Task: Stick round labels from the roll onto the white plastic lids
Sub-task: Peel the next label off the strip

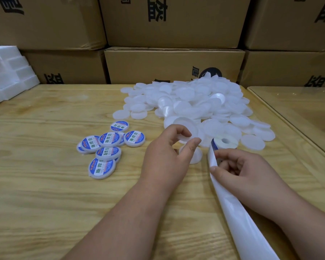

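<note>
A big heap of plain white plastic lids (193, 104) covers the far middle of the wooden table (45, 184). My left hand (167, 156) pinches one plain white lid (185, 138) between thumb and fingers at the heap's near edge. The label roll (225, 142) lies flat just right of it, and its white backing strip (233, 207) trails toward me. My right hand (240, 169) pinches that strip close to the roll. Several labelled lids (109, 145) with blue and white stickers lie in a loose cluster to the left.
Stacked brown cardboard boxes (173, 66) wall off the back of the table. White foam blocks (6, 76) sit at the far left corner. A second wooden table (298, 109) adjoins on the right.
</note>
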A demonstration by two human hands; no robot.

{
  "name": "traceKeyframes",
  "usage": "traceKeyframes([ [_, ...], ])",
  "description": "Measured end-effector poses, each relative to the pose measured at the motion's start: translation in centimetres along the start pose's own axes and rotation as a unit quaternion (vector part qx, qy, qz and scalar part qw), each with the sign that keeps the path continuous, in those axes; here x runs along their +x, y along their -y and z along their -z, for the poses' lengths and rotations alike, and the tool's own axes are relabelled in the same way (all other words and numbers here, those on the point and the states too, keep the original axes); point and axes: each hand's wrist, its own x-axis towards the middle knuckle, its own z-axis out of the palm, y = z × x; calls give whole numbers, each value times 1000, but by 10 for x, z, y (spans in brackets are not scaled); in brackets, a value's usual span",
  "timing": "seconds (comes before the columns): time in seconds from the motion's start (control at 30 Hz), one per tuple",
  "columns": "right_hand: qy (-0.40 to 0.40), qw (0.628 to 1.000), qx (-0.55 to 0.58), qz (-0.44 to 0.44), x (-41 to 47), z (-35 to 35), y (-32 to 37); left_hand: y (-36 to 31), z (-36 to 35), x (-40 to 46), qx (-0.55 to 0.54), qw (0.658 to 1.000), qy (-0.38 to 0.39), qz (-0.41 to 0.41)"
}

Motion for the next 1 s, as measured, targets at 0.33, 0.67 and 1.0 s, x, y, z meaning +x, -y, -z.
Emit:
traceKeyframes([
  [0.33,-14,1000,1,-6,0,-1,0,4,2,1,-4,999,-38,2],
  [0.67,-88,995,32,-15,1,-2,5,-3,2,2,17,999,-34,-36],
  [1.0,10,1000,25,-5,-1,2,8,-2,-3,-4,12,994,93,-54],
])
